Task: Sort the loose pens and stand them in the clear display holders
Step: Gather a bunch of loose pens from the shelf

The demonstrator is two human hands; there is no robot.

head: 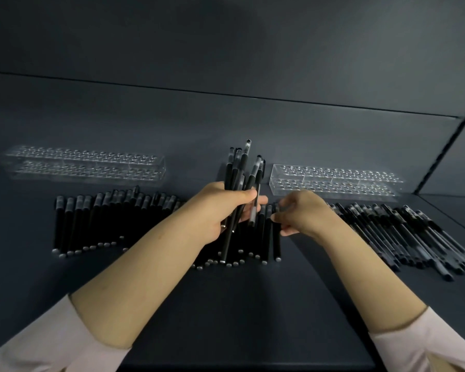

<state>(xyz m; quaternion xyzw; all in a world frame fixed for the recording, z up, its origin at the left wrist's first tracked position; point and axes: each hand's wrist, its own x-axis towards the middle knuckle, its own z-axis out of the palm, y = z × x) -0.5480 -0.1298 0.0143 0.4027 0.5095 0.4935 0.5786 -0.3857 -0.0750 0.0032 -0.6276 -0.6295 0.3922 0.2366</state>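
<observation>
Head view loses much in the dim light. Your left hand (pixel 220 208) hides the middle of the pen bundle (pixel 239 167), which its fingers (pixel 263 200) are wrapped round, caps up. Your forearms cover part of the pen row (pixel 97 218) lying on the dark matte desk (pixel 226 304). Your right hand (pixel 304 213) hovers curled at that row's right end; I cannot tell whether its fingers pinch a pen there. A slanted pen heap (pixel 403 232) lies further right, its edge cut off. Beyond stand two clear, hole-dotted boxes: the left holder (pixel 86 163), perhaps blurred, and the sharper right holder (pixel 333 181).
</observation>
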